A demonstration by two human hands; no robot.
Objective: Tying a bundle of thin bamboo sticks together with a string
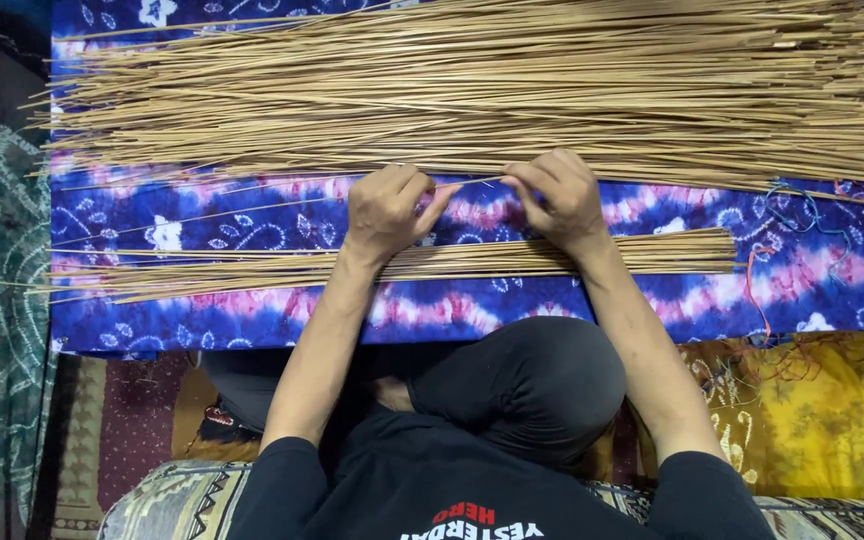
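Between both hands' pinching fingers (527, 183), one thin stick (467, 184) above the blue cloth (252, 310).

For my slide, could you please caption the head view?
Both hands pinch one thin stick between two stick piles on tie-dyed cloth.

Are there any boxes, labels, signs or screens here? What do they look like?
No boxes, packages, signs or screens show.
Shirt print: the only lettering, on the black shirt at the bottom edge; white and red letters, seen upside down.
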